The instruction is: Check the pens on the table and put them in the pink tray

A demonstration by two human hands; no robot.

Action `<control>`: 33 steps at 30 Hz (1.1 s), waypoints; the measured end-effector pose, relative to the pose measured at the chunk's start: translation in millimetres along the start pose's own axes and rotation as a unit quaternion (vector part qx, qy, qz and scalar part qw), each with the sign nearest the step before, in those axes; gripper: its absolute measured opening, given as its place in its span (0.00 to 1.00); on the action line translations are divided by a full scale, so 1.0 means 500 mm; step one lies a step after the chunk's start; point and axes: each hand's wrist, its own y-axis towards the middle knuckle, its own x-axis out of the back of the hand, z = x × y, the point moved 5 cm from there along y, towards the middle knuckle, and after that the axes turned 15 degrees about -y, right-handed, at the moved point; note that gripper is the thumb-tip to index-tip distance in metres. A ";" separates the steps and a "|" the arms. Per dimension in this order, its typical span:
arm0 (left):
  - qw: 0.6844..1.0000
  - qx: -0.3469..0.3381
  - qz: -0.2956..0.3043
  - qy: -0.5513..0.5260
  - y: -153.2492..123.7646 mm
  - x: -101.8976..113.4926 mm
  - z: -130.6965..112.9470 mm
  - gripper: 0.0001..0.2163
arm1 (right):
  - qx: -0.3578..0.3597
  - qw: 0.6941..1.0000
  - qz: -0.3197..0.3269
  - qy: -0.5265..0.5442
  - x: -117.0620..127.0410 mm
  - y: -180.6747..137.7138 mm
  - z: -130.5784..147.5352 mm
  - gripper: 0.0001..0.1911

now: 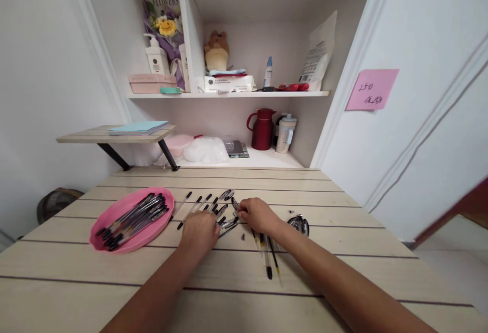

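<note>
Nearest, beside right forearm: black-ended pen [268, 264] and yellow-ended refills [274, 254] on planked table [221, 274]. Just ahead, small metal piece [243, 237]. Left hand [201, 231] curled nearly closed, low over pen parts [221, 211]; cannot tell what, if anything, in grip. Well left, pink tray [152, 234] with bundled pens [133, 218]. Right hand [257, 213] pinched tight on dark piece [235, 203]. Slightly beyond left hand, loose pens [189, 213]. Farther, red jug [262, 129] on lower shelf [263, 158].

Soft light casts faint shadows while the edges stretch
</note>
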 end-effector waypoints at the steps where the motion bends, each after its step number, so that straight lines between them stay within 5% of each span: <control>1: 1.000 0.000 -0.002 -0.002 0.000 0.000 0.000 0.09 | -0.001 1.000 0.002 -0.001 0.000 0.000 0.000 0.10; 7: 0.997 0.022 -0.033 -0.061 0.004 0.012 0.021 0.06 | 0.007 1.000 0.020 -0.016 0.008 -0.009 0.005 0.09; 12: 0.962 0.080 -0.090 -0.246 0.021 0.018 0.069 0.05 | 0.047 0.997 0.028 -0.050 0.005 -0.025 0.042 0.09; 14: 0.916 0.098 -0.100 -0.377 0.026 0.011 0.084 0.04 | 0.078 0.995 0.020 -0.051 0.000 -0.030 0.069 0.10; 18: 0.761 0.107 -0.064 -0.637 0.027 -0.006 0.088 0.07 | 0.142 0.985 0.017 -0.099 -0.013 -0.040 0.125 0.10; 22: 0.653 0.125 -0.019 -0.746 0.021 -0.008 0.083 0.10 | 0.187 0.966 0.011 -0.176 -0.020 -0.050 0.160 0.10; 29: 0.575 0.127 0.017 -0.808 0.019 -0.001 0.076 0.12 | 0.172 0.966 -0.052 -0.188 0.018 -0.070 0.135 0.09; 33: 0.560 0.116 0.011 -0.820 0.018 0.001 0.072 0.12 | 0.065 0.993 -0.063 0.074 0.057 -0.065 0.064 0.08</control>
